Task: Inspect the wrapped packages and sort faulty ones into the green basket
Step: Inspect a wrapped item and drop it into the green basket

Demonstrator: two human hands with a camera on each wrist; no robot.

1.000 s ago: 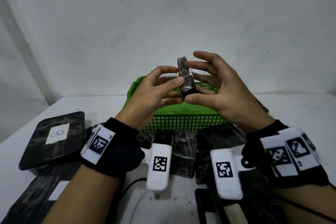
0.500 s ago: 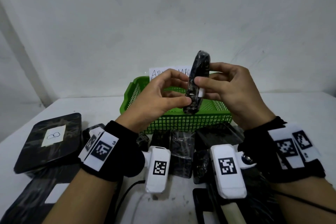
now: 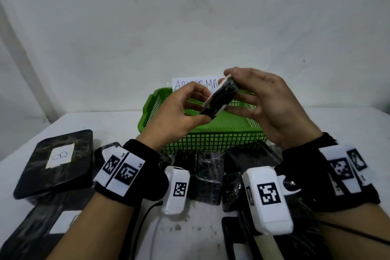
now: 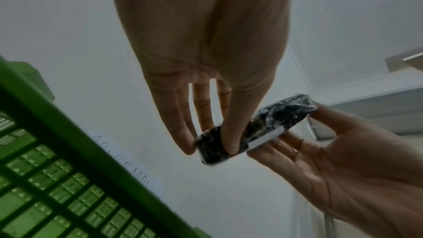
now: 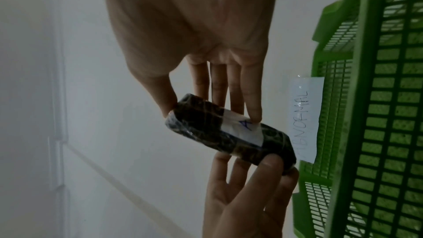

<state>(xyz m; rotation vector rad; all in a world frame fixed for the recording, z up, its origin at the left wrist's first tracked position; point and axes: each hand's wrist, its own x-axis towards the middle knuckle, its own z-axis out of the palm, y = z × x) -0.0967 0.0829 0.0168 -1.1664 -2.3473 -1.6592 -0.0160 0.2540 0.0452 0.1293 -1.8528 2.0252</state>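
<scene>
Black-wrapped package (image 5: 228, 137), tilted, white label apparently marked "A".

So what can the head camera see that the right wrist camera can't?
Only the head view shows the table, the black packages lying on it, one labelled B, and the wristbands. Only the right wrist view shows the letter A on the white label of the held package, and the full ABNORMAL sign. Both show the left hand and right hand holding that package, and the green basket.
</scene>
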